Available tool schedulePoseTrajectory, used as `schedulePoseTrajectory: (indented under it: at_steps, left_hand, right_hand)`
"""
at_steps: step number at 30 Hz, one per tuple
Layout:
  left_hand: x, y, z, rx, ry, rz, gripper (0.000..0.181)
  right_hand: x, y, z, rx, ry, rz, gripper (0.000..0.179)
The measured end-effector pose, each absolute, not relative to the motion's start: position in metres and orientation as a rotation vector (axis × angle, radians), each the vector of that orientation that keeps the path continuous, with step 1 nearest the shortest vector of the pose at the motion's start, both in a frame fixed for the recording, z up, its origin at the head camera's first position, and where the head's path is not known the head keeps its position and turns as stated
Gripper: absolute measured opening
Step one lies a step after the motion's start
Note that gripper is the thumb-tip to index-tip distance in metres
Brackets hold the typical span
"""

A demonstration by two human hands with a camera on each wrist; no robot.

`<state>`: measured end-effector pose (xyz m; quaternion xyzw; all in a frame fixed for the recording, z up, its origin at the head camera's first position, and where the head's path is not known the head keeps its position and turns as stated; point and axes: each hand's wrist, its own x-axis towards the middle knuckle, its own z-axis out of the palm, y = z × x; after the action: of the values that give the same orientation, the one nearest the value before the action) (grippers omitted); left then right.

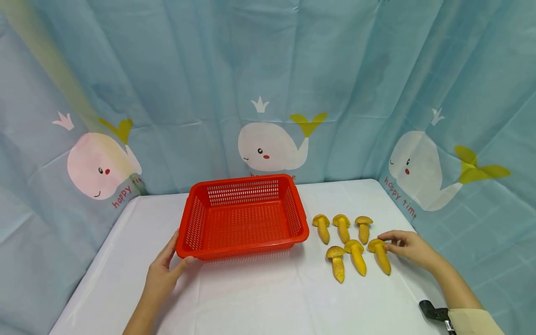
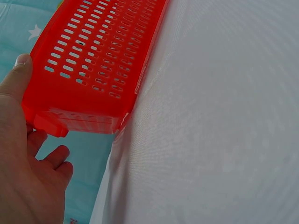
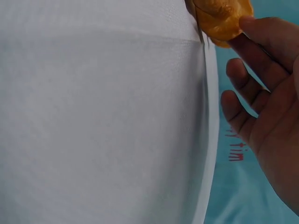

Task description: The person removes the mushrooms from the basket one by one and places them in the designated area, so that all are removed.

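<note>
A red perforated plastic basket (image 1: 247,249) stands at the back middle of the table, with nothing inside it. My left hand (image 1: 162,277) holds its near left corner; in the left wrist view the thumb (image 2: 19,77) lies against the rim and the other fingers are bent near the corner. Over on the right, my right hand (image 1: 412,249) pinches the cap of a yellow mushroom (image 1: 382,260) between thumb and index finger. That mushroom is the rightmost of the front row. In the right wrist view, its cap (image 3: 222,21) shows at the top.
Other yellow mushrooms lie nearby: a back row with one mushroom (image 1: 341,228) in its middle, and in front a mushroom (image 1: 356,258) and another mushroom (image 1: 336,265). A white cloth (image 1: 251,298) covers the table. A blue whale-print curtain (image 1: 201,93) hangs behind and around it.
</note>
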<state>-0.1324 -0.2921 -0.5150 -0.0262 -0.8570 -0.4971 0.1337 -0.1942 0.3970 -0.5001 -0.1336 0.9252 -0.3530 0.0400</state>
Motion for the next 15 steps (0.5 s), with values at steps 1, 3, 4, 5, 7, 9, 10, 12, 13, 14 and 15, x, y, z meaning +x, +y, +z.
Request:
schedulePoseTrajectory:
  at_steps: [1,3,4,5,7,9,10,12,13,14,15]
  left_hand:
    - [-0.132,-0.292,-0.515,-0.073,-2.488,-1.442,0.086]
    - [-0.132,-0.292,-0.514,-0.063,-2.489,-1.443,0.086]
    - [-0.132,-0.291,-0.513,-0.062,-2.488,-1.443,0.086]
    - [-0.132,-0.291,-0.513,-0.062,-2.491,-1.441,0.086]
    - [-0.132,-0.291,-0.513,-0.062,-2.488,-1.434,0.087]
    - [-0.132,-0.291,-0.513,-0.071,-2.481,-1.431,0.087]
    - [-0.132,-0.291,-0.514,-0.077,-2.477,-1.429,0.086]
    - [-0.131,-0.29,-0.514,-0.081,-2.47,-1.431,0.087]
    - [-0.132,-0.29,-0.514,-0.082,-2.465,-1.438,0.087]
    - [-0.132,-0.29,-0.515,-0.08,-2.465,-1.442,0.087]
    - [-0.132,-0.29,-0.515,-0.072,-2.471,-1.44,0.087]
  right_hand:
    - [-0.194,0.397,-0.5,-0.416,2.841,-1.075,0.026]
    - [-0.192,0.397,-0.5,-0.422,2.849,-1.079,0.025]
    - [-0.192,0.397,-0.499,-0.431,2.858,-1.082,0.025]
    - [-0.191,0.397,-0.499,-0.439,2.866,-1.092,0.024]
    - [-0.19,0.398,-0.498,-0.455,2.887,-1.103,0.023]
    - [-0.188,0.398,-0.497,-0.458,2.907,-1.114,0.023]
    - [-0.187,0.398,-0.496,-0.459,2.917,-1.115,0.024]
    - [-0.186,0.397,-0.494,-0.446,2.936,-1.118,0.025]
    - [-0.185,0.397,-0.493,-0.432,2.949,-1.114,0.025]
    - [-0.184,0.397,-0.491,-0.42,2.96,-1.114,0.025]
    - [-0.183,0.397,-0.489,-0.411,2.97,-1.111,0.026]
